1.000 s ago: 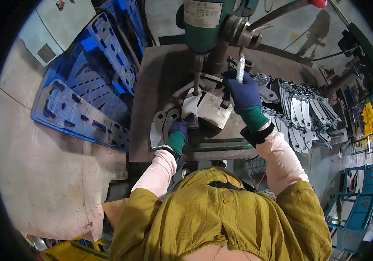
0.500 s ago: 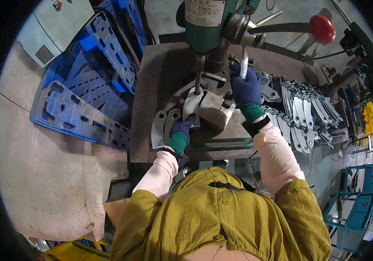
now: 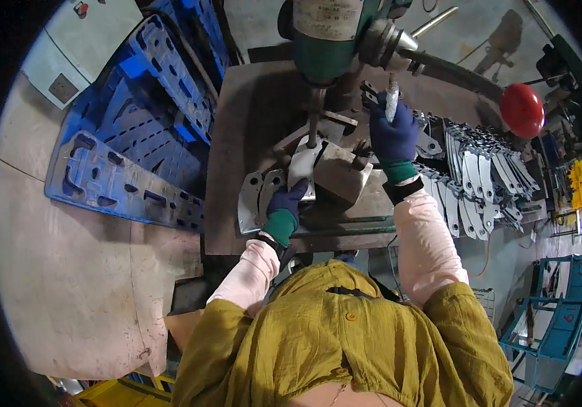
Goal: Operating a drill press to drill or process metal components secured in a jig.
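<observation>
My left hand (image 3: 287, 198), in a dark blue glove with a green cuff, is closed on the near end of a flat grey metal plate (image 3: 302, 165). The plate lies beside a steel block (image 3: 342, 173), under the spindle (image 3: 314, 122) of a green drill press (image 3: 326, 57). The tool's lower end meets the plate's far end; whether it touches cannot be seen. My gloved right hand (image 3: 394, 132) is wrapped round the lower part of a feed lever (image 3: 392, 98). Two similar plates (image 3: 250, 203) lie left of my left hand.
Many curved metal plates (image 3: 470, 173) lie in rows on the right of the worktable (image 3: 226, 142). Another lever with a red knob (image 3: 521, 110) sticks out to the right. Blue plastic pallets (image 3: 121, 169) stand left, and a blue rack (image 3: 555, 325) is at the lower right.
The feed levers have turned; the red knob has swung down and right. My right hand has shifted slightly right with its lever. The left hand stays on the plate.
</observation>
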A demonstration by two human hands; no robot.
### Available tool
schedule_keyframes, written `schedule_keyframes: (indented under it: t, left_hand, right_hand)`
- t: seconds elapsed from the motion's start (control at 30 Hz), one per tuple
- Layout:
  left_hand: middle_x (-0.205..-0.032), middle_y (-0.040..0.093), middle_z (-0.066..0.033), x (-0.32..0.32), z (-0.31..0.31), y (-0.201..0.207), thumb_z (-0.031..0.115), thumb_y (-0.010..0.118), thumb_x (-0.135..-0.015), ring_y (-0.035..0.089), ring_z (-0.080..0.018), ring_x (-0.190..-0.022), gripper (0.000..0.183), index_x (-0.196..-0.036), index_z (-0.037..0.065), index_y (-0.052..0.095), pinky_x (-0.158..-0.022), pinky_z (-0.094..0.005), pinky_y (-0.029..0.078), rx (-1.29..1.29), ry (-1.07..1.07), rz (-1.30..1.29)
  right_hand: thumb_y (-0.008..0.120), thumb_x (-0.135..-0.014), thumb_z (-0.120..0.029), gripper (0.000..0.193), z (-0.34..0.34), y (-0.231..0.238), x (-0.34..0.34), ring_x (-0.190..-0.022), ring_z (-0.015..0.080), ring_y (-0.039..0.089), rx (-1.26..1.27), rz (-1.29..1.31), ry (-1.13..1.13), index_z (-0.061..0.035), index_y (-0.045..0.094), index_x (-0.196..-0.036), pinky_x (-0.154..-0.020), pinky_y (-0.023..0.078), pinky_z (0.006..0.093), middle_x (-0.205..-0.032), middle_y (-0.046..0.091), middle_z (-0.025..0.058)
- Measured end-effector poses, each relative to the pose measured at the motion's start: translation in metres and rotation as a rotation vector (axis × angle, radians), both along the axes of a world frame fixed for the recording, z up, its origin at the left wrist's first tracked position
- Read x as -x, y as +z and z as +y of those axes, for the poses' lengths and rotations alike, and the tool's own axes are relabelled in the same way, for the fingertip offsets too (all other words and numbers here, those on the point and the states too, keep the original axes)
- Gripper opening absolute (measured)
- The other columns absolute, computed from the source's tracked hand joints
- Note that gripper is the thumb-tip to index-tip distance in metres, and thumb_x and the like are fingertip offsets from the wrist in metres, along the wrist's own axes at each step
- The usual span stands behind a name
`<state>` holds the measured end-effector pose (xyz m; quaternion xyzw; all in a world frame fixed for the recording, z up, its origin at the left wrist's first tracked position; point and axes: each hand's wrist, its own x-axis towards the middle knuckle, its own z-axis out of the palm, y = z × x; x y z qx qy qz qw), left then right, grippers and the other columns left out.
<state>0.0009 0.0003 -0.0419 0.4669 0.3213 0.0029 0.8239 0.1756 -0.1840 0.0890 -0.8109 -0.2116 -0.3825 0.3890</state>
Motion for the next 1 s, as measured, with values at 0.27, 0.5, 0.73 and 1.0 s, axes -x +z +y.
schedule_keyframes:
  t: [0.27,0.5,0.73,1.0]
  left_hand:
    - [-0.092,0.066,-0.0026,0.0,0.0,-0.004,0.032,0.08,-0.081,0.065,-0.0202,-0.074,0.032,-0.102,0.012,0.066,-0.062,-0.0335,0.056,0.091,0.009,-0.003]
    - [-0.095,0.067,-0.0049,-0.002,0.001,-0.002,0.036,0.079,-0.081,0.066,-0.0197,-0.076,0.041,-0.11,0.01,0.064,-0.06,-0.0314,0.057,-0.039,-0.044,-0.012]
    - [-0.103,0.065,-0.0075,0.0,-0.002,0.01,0.039,0.078,-0.081,0.067,-0.0207,-0.079,0.049,-0.115,0.008,0.061,-0.063,-0.0325,0.058,-0.055,-0.023,0.073]
    - [-0.095,0.067,-0.0084,0.0,-0.011,0.012,0.039,0.076,-0.083,0.067,-0.0205,-0.073,0.048,-0.117,0.009,0.06,-0.057,-0.0325,0.056,-0.061,0.052,0.081]
  right_hand:
    - [0.07,-0.085,-0.023,0.028,0.002,0.008,-0.004,-0.08,0.0393,0.065,0.09,-0.155,-0.022,-0.0101,0.065,-0.11,-0.07,0.052,0.0472,-0.09,0.066,0.0169]
    - [0.068,-0.085,-0.019,0.022,-0.005,-0.006,-0.046,-0.08,0.0372,0.065,0.086,-0.217,-0.035,-0.0081,0.066,-0.104,-0.068,0.052,0.0469,-0.091,0.067,0.0157]
    - [0.067,-0.083,-0.037,0.031,-0.03,0.04,-0.107,-0.077,0.041,0.063,0.309,-0.08,-0.091,-0.0121,0.063,-0.101,-0.065,0.051,0.0498,-0.085,0.065,0.0162]
    - [0.066,-0.084,-0.037,0.027,-0.034,0.047,-0.109,-0.077,0.0436,0.063,0.309,-0.025,-0.023,-0.0111,0.063,-0.091,-0.065,0.05,0.0537,-0.086,0.066,0.0205]
